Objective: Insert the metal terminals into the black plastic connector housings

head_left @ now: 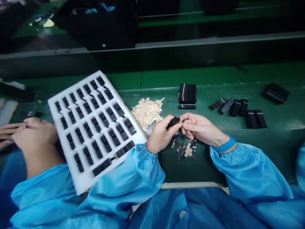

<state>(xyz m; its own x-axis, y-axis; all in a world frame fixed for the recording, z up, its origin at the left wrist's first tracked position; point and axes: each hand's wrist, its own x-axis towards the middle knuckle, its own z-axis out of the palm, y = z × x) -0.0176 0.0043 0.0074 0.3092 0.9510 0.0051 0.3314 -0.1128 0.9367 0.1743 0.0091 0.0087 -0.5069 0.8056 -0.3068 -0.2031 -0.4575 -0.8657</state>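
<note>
My left hand (pixel 160 135) is closed around a small black part (pixel 174 121), of which only the top shows between thumb and fingers. Fingertip to fingertip with it, my right hand (pixel 201 128) pinches at the part's right end. Something thin and dark seems to lie between the right fingers, too small to make out. Below the hands lie scattered beige and black scraps (pixel 188 149). A heap of flat beige pieces (pixel 148 111) is to the left of my left hand, and a stack of black slotted parts (pixel 187 93) stands beyond both hands, with a single black part (pixel 187 107) before it.
A white foam tray (pixel 79 186) with rows of black parts lies tilted at left, partly under my left sleeve. Another person's hands (pixel 38 133) are beside it. Several black blocks (pixel 238 107) and a larger black block (pixel 275 93) sit on the green table (pixel 166 168) at right.
</note>
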